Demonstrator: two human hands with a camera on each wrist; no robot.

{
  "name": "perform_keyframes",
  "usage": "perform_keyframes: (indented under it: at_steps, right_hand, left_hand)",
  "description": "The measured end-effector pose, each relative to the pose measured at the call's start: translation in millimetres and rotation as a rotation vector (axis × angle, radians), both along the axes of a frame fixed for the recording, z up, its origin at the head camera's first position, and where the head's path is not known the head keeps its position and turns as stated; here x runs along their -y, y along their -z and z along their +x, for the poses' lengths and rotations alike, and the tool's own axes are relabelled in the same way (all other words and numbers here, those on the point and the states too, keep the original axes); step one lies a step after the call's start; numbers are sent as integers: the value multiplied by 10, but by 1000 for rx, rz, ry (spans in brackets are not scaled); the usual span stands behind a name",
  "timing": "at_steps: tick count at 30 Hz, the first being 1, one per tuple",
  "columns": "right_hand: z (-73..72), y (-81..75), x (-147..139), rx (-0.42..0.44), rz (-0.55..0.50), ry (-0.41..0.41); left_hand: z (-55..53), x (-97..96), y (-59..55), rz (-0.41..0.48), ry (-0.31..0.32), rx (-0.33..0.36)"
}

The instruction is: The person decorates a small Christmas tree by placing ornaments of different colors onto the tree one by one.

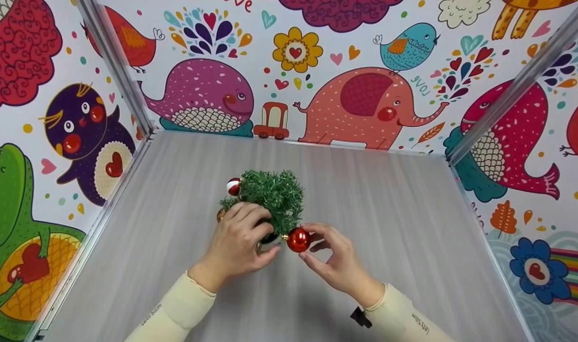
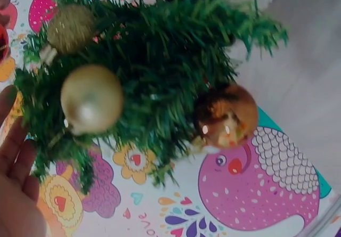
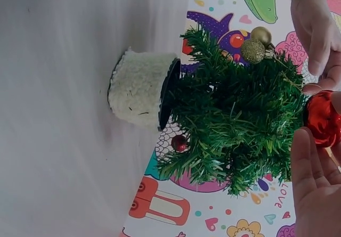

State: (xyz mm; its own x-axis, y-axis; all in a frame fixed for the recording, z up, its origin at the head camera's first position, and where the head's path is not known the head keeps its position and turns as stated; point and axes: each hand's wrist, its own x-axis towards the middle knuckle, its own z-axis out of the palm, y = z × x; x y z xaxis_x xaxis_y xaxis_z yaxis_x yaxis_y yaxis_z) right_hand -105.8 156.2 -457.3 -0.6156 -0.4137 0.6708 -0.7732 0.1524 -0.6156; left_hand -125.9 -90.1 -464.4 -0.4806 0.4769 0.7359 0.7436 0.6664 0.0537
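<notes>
A small green artificial Christmas tree (image 3: 240,109) stands in a white fuzzy pot (image 3: 141,90). My right hand (image 1: 336,259) pinches a shiny red bauble (image 1: 298,239) between thumb and fingertips, its gold cap turned toward the tree. My left hand (image 1: 239,237) is at the tree's near left side, fingers over the branches; whether they grip anything is hidden. In the left wrist view, a matte gold bauble (image 2: 91,98), a glittery gold bauble (image 2: 71,29) and a copper bauble (image 2: 228,116) hang on the branches. A red-and-white bauble (image 1: 233,186) shows in the head view.
The tree stands on a grey wood-grain table (image 1: 388,199). Printed panels with cartoon animals enclose it at the back and both sides, joined by metal corner posts (image 1: 120,66). A small black clip (image 1: 361,317) is at my right sleeve.
</notes>
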Motion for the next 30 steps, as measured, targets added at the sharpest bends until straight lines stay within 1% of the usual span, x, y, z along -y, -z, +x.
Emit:
perform_keyframes:
  at_steps: [3,6,9,12,17,21,23,26,30]
  right_hand:
    - [9,14,6,23,-5,-8]
    - [14,29,7,45,-12,-18]
    - [17,37,4,60,-21,-24]
    - [25,38,-7,73,-32,-30]
    - [35,40,-29,99,-39,-41]
    - [35,50,-44,100,-38,-48]
    - [43,48,-50,115,-34,-49]
    - [54,42,-57,134,-26,-49]
    - [53,47,-63,138,-27,-45]
  left_hand:
    - [13,-55,24,-8,-1,-9]
    - [20,-101,38,5,4,-15]
    - [26,-145,43,26,20,-5]
    - [32,-183,45,46,24,16]
    - [47,-229,36,83,7,47]
    - [65,-250,44,104,18,80]
    - [72,-257,51,114,24,92]
    - [82,-269,53,117,13,104]
    - [89,-294,43,135,-6,121]
